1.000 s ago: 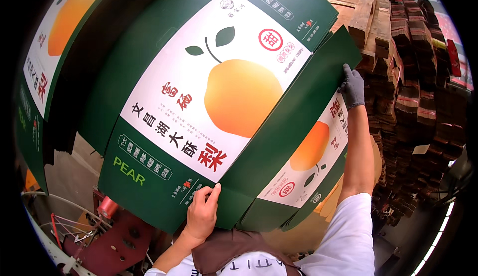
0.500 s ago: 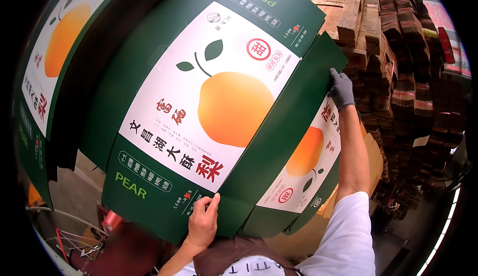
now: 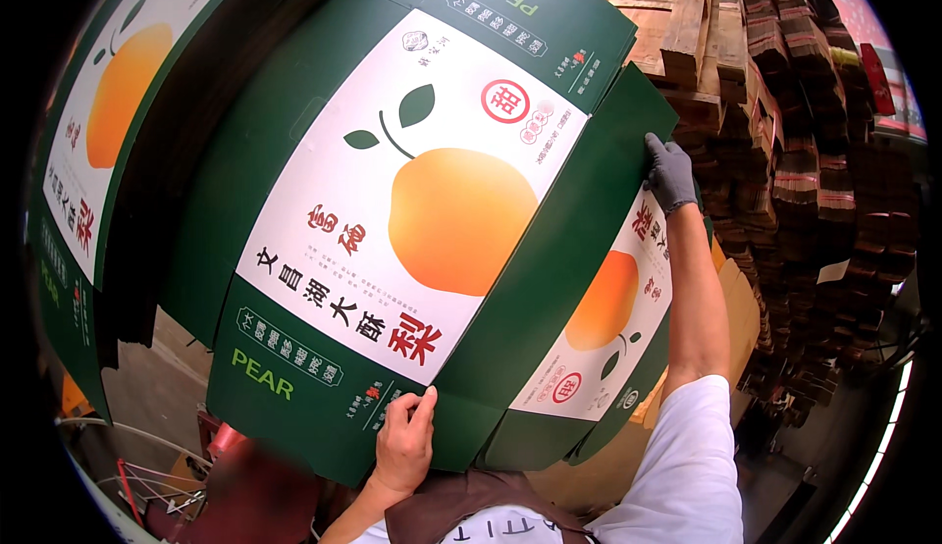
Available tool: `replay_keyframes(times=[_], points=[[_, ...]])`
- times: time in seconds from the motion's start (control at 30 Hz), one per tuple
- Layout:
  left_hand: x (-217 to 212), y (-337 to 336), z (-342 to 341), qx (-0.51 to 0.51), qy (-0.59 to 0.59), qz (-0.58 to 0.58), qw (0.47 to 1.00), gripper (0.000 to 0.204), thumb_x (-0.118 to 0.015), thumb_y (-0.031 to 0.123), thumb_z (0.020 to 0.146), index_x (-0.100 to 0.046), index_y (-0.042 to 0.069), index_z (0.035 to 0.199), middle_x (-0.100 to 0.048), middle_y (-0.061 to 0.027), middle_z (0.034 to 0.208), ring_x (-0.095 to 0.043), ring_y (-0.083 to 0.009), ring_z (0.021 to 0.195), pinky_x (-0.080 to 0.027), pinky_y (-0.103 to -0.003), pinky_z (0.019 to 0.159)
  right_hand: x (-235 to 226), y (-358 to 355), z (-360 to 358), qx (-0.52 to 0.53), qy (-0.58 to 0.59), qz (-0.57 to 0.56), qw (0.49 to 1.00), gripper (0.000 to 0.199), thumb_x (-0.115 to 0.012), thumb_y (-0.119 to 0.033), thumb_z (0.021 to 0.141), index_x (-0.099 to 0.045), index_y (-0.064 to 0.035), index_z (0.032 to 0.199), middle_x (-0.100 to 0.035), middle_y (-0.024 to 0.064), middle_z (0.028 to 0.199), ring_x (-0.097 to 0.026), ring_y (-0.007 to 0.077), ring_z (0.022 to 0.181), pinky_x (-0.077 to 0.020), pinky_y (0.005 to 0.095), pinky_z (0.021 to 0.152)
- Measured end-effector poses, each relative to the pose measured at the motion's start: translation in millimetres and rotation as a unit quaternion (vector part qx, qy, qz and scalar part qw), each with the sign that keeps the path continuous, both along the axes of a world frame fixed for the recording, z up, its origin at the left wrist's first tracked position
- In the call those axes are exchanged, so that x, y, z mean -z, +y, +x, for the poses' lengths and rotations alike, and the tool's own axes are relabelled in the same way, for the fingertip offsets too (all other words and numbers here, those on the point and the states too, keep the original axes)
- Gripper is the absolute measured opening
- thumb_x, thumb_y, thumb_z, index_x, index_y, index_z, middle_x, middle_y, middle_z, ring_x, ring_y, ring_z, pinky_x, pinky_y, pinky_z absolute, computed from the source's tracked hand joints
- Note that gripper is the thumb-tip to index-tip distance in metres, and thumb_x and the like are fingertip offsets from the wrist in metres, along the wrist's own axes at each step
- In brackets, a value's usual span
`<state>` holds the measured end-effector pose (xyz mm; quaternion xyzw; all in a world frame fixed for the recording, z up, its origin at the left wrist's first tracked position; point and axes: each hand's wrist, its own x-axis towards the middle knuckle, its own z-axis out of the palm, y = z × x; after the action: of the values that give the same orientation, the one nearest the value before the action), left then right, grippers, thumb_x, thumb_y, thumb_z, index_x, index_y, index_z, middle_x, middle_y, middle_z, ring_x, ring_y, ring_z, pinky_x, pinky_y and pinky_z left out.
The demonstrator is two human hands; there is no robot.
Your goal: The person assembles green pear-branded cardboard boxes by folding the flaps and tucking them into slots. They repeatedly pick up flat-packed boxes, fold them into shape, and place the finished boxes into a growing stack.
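Observation:
A large unfolded cardboard box blank (image 3: 549, 294), dark green with white panels and a printed yellow-orange pear, spreads before me at a slant. My bare left hand (image 3: 404, 438) is at its near edge, by the slot between two flaps. Its fingers are curled against the board, and the index finger points up along the fold. My right hand (image 3: 671, 173), in a grey glove, grips the right edge of the side panel, its thumb and index finger toward the upper flap. The right fingers behind the board are hidden.
At the far left stand more printed green box blanks (image 3: 123, 103). Behind on the right are wooden pallets (image 3: 687, 29) and tall stacks of flat brown cardboard (image 3: 814, 181). A bicycle-like wheel with thin spokes (image 3: 162, 485) and a dark red surface (image 3: 255, 495) lie at the lower left.
The view has shifted very slightly. Both hands keep their places on the box blank, and the blank has barely moved.

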<state>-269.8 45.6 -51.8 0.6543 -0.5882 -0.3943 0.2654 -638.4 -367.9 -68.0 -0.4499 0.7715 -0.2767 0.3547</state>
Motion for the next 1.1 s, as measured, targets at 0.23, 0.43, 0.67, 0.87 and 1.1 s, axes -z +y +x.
replay_keyframes(times=[0.23,0.43,0.67,0.87,1.1], points=[[0,-1,1,0.002,0.003,0.002,1.0,0.043,-0.067,-0.007,0.081,-0.064,0.0,0.123,-0.057,-0.0123,0.101,-0.061,-0.0287,0.09,-0.054,-0.037,0.073,-3,-2,0,-0.021,0.041,-0.017,0.999,0.035,-0.069,-0.031,0.092,-0.057,0.0003,0.082,-0.052,0.0051,0.059,-0.048,0.0151,0.039,-0.0411,0.0309,0.037],[-1,-2,1,0.003,-0.001,-0.003,1.0,0.043,-0.067,-0.007,0.081,-0.064,0.001,0.124,-0.057,-0.0121,0.101,-0.061,-0.0287,0.091,-0.054,-0.037,0.074,-13,-2,11,-0.044,0.112,-0.034,0.992,0.039,-0.07,-0.032,0.089,-0.06,0.0057,0.084,-0.059,0.0099,0.063,-0.053,0.0182,0.042,-0.0425,0.0321,0.039],[-14,-19,12,0.064,-0.053,0.004,0.997,0.036,-0.07,0.003,0.082,-0.066,0.004,0.118,-0.058,-0.0104,0.1,-0.061,-0.0273,0.09,-0.051,-0.038,0.073,-23,1,23,-0.041,0.15,-0.036,0.987,0.042,-0.071,-0.035,0.085,-0.061,0.0056,0.08,-0.06,0.0109,0.063,-0.054,0.019,0.042,-0.0426,0.0335,0.041],[-4,-125,-5,0.15,-0.068,-0.172,0.971,0.039,-0.072,0.008,0.082,-0.063,0.003,0.12,-0.062,-0.0104,0.11,-0.061,-0.0288,0.102,-0.048,-0.041,0.087,-20,-3,14,-0.045,0.189,-0.033,0.98,0.045,-0.069,-0.039,0.085,-0.06,0.0051,0.08,-0.06,0.0128,0.063,-0.057,0.0215,0.044,-0.0458,0.0356,0.045],[33,-238,-73,0.209,-0.142,-0.281,0.926,0.052,-0.067,0.019,0.089,-0.053,0.001,0.136,-0.051,-0.0132,0.144,-0.045,-0.0275,0.136,-0.036,-0.044,0.111,-13,-5,10,-0.053,0.215,-0.029,0.975,0.048,-0.068,-0.042,0.085,-0.061,0.0055,0.084,-0.063,0.0165,0.069,-0.06,0.0252,0.047,-0.0489,0.0371,0.05]])
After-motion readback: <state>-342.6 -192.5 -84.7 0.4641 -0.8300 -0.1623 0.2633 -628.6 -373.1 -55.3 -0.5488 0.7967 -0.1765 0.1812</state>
